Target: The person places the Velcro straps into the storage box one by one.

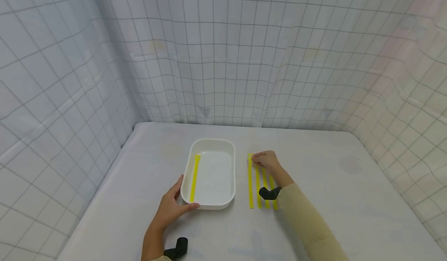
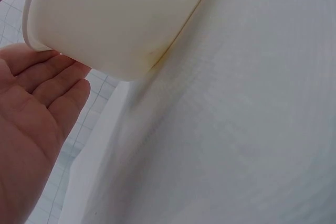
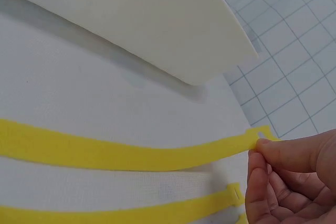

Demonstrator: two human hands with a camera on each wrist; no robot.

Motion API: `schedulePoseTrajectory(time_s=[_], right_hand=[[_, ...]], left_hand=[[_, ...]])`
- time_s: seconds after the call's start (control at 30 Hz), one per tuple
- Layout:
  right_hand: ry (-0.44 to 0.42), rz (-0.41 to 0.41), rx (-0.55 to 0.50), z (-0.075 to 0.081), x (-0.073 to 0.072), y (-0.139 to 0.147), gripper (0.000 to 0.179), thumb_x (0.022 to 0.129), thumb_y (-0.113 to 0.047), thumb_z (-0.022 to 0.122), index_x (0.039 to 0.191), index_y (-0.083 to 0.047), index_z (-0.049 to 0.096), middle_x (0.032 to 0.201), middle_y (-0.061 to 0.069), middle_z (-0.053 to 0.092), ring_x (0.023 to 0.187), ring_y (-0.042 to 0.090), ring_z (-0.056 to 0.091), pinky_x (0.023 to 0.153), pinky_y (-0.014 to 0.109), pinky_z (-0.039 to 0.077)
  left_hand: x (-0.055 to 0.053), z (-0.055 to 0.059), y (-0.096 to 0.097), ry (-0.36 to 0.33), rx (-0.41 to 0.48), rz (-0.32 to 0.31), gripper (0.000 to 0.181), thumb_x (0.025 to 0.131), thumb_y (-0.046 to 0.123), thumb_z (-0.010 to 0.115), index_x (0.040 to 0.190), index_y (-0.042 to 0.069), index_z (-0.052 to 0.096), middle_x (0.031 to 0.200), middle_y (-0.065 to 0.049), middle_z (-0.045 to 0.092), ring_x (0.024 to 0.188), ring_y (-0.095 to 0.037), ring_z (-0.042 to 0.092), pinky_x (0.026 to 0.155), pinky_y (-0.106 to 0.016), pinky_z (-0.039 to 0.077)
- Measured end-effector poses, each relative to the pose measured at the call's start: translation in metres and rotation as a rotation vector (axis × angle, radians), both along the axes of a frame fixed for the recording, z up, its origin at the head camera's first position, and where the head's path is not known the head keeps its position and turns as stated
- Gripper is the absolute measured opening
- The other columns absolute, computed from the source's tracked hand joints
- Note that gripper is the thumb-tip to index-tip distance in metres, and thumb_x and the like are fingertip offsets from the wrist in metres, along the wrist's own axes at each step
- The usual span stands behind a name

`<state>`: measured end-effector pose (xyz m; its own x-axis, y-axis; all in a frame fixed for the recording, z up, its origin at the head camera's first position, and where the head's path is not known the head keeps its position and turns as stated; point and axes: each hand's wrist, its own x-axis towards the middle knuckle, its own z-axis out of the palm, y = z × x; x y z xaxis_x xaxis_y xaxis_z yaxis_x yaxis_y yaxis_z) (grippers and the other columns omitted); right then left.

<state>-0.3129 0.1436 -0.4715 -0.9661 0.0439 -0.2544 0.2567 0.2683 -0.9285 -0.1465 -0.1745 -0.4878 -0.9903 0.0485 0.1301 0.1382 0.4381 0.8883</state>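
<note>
A white tray [image 1: 214,175] lies on the table, with one yellow strap [image 1: 194,179] along its left side. My left hand [image 1: 170,208] holds the near-left corner of the tray, thumb at the front rim and fingers along the left wall. In the left wrist view these fingers [image 2: 55,77] lie against the tray's outer wall [image 2: 115,19]. To the right of the tray, my right hand [image 1: 266,160] pinches the slotted far end of the leftmost loose yellow strap [image 3: 126,156]. That end is lifted, and the strap bows down to the table.
Several more yellow straps [image 1: 259,187] lie side by side under my right hand and forearm, partly hidden. A white cloth [image 1: 314,156] covers the table. Grid-patterned curtains [image 1: 223,59] hang at the back and both sides.
</note>
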Motion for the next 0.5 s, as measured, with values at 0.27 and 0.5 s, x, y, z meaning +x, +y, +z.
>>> schedulePoseTrajectory(time_s=[0.27, 0.5], right_hand=[[-0.017, 0.009, -0.067, 0.014, 0.010, 0.003, 0.025, 0.082, 0.001, 0.066, 0.103, 0.013, 0.061, 0.093, 0.015, 0.066, 0.076, 0.015, 0.063, 0.076, 0.030, 0.053], [-0.007, 0.024, -0.107, 0.022, 0.016, 0.008, 0.026, 0.083, 0.000, 0.065, 0.105, 0.014, 0.060, 0.088, 0.009, 0.066, 0.079, 0.018, 0.064, 0.077, 0.030, 0.053]], left_hand=[[0.010, 0.032, 0.009, -0.013, 0.000, 0.002, 0.100, 0.066, 0.017, 0.084, 0.141, -0.008, 0.023, 0.145, -0.022, 0.024, 0.132, -0.034, 0.025, 0.103, -0.041, 0.027], [0.007, 0.019, 0.007, -0.006, 0.012, -0.001, 0.103, 0.065, 0.020, 0.084, 0.143, -0.005, 0.022, 0.146, -0.019, 0.024, 0.133, -0.033, 0.024, 0.103, -0.040, 0.027]])
